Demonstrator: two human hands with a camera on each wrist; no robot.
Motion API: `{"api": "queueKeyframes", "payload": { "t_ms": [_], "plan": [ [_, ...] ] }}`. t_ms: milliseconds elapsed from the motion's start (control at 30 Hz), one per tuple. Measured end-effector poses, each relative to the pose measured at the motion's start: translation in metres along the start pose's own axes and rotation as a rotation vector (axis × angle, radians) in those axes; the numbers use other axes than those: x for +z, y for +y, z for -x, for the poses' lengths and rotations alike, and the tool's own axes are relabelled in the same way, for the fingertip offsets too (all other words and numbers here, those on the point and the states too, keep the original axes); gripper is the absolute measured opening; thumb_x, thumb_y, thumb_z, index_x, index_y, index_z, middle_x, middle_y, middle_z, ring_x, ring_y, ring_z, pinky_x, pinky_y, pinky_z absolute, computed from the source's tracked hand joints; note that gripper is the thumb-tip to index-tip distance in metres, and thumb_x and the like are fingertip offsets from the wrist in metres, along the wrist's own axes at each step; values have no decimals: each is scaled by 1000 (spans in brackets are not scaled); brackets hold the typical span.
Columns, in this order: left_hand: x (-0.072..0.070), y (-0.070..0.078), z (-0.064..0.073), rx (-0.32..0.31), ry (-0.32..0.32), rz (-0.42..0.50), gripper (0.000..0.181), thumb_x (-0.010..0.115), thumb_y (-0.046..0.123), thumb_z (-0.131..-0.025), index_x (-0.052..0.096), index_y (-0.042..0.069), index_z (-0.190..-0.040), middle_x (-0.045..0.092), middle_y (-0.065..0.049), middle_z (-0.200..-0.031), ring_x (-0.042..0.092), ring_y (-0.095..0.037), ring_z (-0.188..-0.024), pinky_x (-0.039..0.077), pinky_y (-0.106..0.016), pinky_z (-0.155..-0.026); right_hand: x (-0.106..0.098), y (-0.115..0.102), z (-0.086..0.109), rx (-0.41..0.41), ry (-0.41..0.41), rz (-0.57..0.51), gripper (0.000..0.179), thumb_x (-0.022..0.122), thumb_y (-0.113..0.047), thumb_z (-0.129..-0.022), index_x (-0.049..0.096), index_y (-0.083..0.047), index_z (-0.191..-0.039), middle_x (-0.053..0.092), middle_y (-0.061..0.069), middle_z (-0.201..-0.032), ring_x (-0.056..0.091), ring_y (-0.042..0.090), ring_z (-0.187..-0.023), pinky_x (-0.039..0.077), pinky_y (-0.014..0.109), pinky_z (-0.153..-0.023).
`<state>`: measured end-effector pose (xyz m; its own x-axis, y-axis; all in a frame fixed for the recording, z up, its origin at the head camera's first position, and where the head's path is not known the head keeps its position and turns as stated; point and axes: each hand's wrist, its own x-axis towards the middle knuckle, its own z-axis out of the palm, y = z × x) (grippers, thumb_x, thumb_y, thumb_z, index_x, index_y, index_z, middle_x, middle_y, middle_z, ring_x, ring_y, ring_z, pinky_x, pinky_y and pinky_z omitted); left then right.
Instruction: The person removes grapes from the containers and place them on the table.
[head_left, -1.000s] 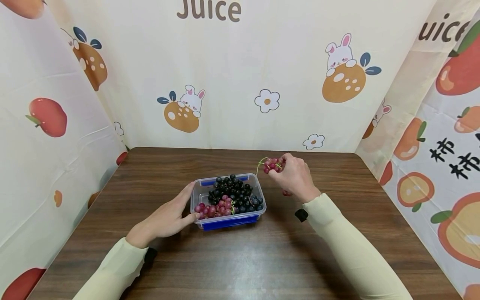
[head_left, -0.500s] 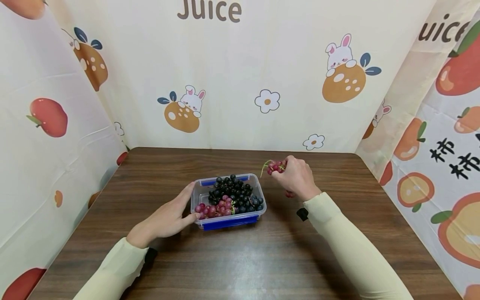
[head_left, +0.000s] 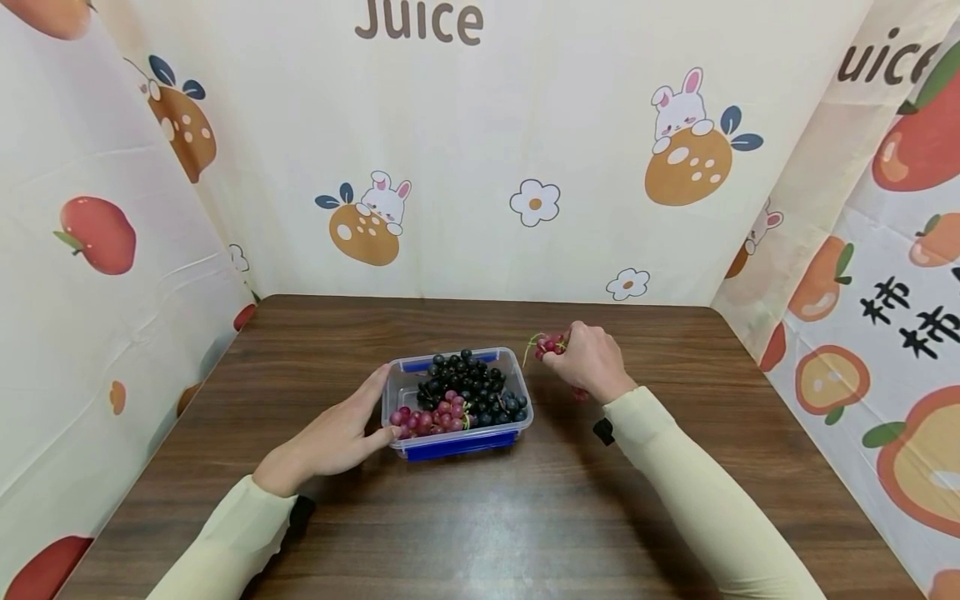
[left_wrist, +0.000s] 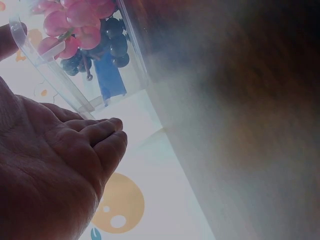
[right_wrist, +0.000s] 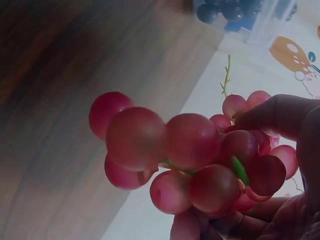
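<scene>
My right hand grips a bunch of red grapes to the right of a clear plastic container with blue clips. In the right wrist view, thumb and fingers close round the bunch, and its bare green stem sticks out beyond the thumb. Against the container's left side rests my left hand, fingers extended along the wall and thumb at the front corner. Inside the container lie dark grapes at the back and right, with red grapes at the front left.
A brown wood-grain table carries the container near its middle. Printed cloth hangs behind the far edge, and more stands at both sides. Black bands show beneath both cuffs.
My right hand has shifted slightly right with the red grapes, then lowered toward the table. The left hand and the container have stayed in place.
</scene>
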<state>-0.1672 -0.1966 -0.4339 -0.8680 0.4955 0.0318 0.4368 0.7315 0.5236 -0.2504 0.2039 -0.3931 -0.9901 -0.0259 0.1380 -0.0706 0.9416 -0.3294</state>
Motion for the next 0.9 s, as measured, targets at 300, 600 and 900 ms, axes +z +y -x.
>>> {"api": "queueKeyframes", "payload": {
  "t_ms": [300, 600, 900],
  "plan": [
    [1, -1, -1, 7, 2, -5, 97, 54, 59, -101, 2, 9, -166, 4, -10, -172, 26, -34, -152, 31, -54, -118, 12, 4, -1, 5, -85, 34, 44, 74, -43, -84, 52, -11, -61, 51, 5, -59, 55, 25, -54, 41, 34, -46],
    [0, 0, -1, 0, 5, -2, 97, 56, 57, -100, 1, 12, -166, 5, -10, -172, 28, -34, -151, 33, -54, -117, 17, 4, -1, 21, -138, 81, 42, 73, -40, -84, 53, -10, -61, 53, 7, -63, 57, 27, -57, 43, 36, -49],
    [1, 0, -1, -7, 6, -1, 96, 57, 55, -100, 2, 11, -166, 6, -10, -172, 30, -34, -150, 34, -55, -116, 20, 5, -1, 16, -195, 89, 39, 72, -37, -86, 57, -9, -63, 54, 8, -67, 55, 26, -59, 42, 34, -49]
  ]
}}
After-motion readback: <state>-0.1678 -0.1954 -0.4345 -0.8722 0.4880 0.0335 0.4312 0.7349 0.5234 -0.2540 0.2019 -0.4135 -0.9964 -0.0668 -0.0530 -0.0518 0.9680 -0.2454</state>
